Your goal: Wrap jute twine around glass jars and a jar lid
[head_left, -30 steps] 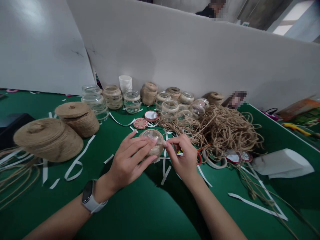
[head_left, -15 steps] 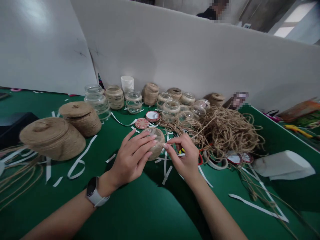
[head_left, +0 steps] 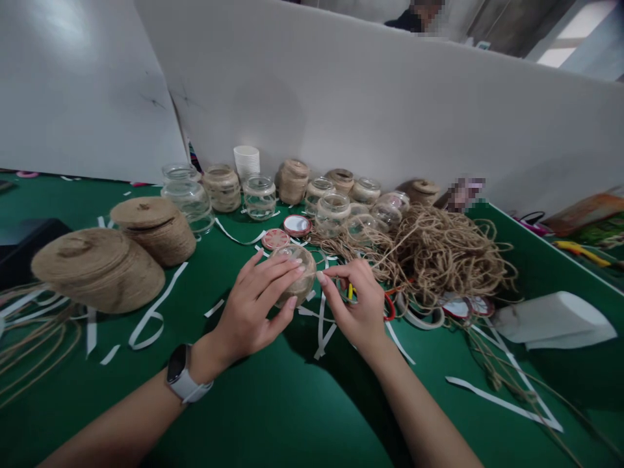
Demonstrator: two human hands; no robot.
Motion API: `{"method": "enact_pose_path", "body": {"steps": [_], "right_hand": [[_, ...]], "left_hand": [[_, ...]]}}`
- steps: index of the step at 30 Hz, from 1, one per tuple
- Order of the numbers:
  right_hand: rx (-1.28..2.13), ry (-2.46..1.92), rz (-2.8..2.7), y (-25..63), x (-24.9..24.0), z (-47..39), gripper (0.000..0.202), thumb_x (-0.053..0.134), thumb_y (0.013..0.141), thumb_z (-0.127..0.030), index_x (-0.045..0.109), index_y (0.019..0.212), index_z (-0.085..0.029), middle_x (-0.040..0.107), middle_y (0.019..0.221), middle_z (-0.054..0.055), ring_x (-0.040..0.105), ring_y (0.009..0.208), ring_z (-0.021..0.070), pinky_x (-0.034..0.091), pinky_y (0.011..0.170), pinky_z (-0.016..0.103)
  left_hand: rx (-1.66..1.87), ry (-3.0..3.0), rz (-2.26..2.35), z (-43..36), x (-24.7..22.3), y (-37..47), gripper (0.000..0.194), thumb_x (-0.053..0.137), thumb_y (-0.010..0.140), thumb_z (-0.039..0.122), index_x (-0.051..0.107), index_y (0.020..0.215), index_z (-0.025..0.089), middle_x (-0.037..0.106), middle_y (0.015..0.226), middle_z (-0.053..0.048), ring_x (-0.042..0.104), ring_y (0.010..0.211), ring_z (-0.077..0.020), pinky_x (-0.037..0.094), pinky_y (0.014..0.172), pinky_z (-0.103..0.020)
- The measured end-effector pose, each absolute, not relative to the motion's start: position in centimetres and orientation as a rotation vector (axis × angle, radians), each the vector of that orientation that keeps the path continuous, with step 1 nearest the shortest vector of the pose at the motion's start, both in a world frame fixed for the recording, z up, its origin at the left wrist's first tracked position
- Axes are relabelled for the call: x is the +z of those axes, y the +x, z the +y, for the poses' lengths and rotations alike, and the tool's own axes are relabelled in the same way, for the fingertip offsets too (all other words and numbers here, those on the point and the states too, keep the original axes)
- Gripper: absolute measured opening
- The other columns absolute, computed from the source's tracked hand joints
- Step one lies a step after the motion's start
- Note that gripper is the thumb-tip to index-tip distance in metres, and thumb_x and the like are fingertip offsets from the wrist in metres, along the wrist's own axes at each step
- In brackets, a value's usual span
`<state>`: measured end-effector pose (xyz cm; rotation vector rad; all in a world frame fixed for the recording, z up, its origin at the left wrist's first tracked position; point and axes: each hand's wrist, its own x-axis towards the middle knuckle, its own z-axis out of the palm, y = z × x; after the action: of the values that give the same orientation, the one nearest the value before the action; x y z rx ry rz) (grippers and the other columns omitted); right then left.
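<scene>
A glass jar (head_left: 303, 281) with some twine round it lies tilted at the middle of the green table. My left hand (head_left: 258, 299), with a watch on its wrist, is wrapped over the jar's left side. To the right of the jar, my right hand (head_left: 355, 300) pinches a strand of twine between thumb and index finger, close to the jar's wall. The strand seems to lead back toward a large tangled heap of twine (head_left: 453, 253). Red-patterned lids (head_left: 275, 239) lie just behind the jar.
Two twine-covered lidded pots (head_left: 100, 273) stand at left. Glass jars (head_left: 260, 198) and white stacked cups (head_left: 247, 161) line the back panel. Scissors (head_left: 389, 305), a tape roll (head_left: 420, 315), white strips and a white roll (head_left: 556, 320) lie at right. A person is partly visible beyond the panel.
The jar has turned and shifted slightly left under my left hand. My right hand has moved a little, still pinching the twine. The view has shifted slightly.
</scene>
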<state>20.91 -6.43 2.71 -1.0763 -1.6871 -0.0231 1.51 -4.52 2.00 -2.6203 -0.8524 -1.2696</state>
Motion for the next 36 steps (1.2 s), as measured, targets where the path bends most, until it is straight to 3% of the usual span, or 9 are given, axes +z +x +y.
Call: {"method": "enact_pose_path", "body": {"steps": [22,27,32,36], "right_hand": [[-0.073,-1.112,-1.67,20.5,2.3,-5.7,0.003,0.062,0.09,-0.021,0.064,0.087,-0.02,0.056,0.069,-0.001,0.05,0.069,0.0151,0.04,0.068,0.031],[-0.101,-1.128,-1.661,20.4,2.3,-5.8,0.005,0.062,0.09,-0.023,0.064,0.086,-0.021,0.057,0.068,-0.001,0.051,0.069,0.0158,0.04,0.07,0.033],[-0.039,-1.132,-1.721,21.2,2.3,-6.3,0.008,0.056,0.092,-0.023,0.064,0.091,-0.021,0.061,0.074,0.002,0.053,0.074,0.017,0.04,0.073,0.035],[-0.093,-1.124,-1.755,21.9,2.4,-6.5,0.011,0.056,0.091,-0.023,0.061,0.082,-0.02,0.058,0.07,0.001,0.05,0.073,0.0171,0.036,0.071,0.035]], "left_hand": [[-1.334,-2.624,-0.867,-4.5,2.1,1.7,0.039,0.057,0.086,0.015,0.055,0.125,0.018,0.065,0.124,-0.011,0.055,0.126,-0.0257,0.035,0.113,-0.053],[-1.387,-2.693,-0.842,-4.5,2.1,1.6,0.037,0.047,0.09,0.01,0.053,0.126,0.019,0.065,0.125,-0.011,0.053,0.129,-0.0249,0.035,0.113,-0.054],[-1.39,-2.654,-0.846,-4.4,1.8,1.6,0.036,0.067,0.085,0.022,0.053,0.119,0.02,0.068,0.116,-0.009,0.056,0.125,-0.0262,0.035,0.113,-0.054],[-1.368,-2.621,-0.841,-4.6,2.0,1.7,0.035,0.066,0.084,0.017,0.053,0.117,0.021,0.069,0.114,-0.007,0.055,0.126,-0.0263,0.032,0.114,-0.055]]}}
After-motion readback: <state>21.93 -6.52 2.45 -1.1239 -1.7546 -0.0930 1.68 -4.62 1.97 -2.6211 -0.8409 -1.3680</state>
